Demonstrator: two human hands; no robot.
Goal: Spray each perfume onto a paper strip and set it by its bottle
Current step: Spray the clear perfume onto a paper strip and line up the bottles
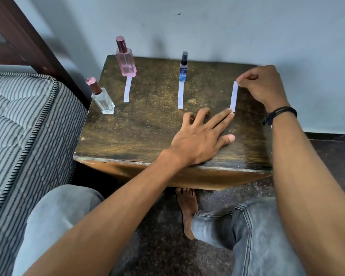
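Observation:
Three perfume bottles stand on a dark wooden table (147,124): a clear bottle (102,100) with a rose cap at the left edge, a pink bottle (126,60) at the back, and a small blue spray bottle (183,68). One white paper strip (127,89) lies in front of the pink bottle, another strip (180,94) in front of the blue one. A third strip (234,96) lies at the right. My right hand (263,86) pinches its far end. My left hand (203,136) lies flat, fingers spread, one fingertip touching the strip's near end.
A striped mattress (24,126) and a dark wooden bed frame (28,42) border the table on the left. A pale wall (227,26) stands right behind the table. My knees in grey jeans and a bare foot (187,208) are below the front edge.

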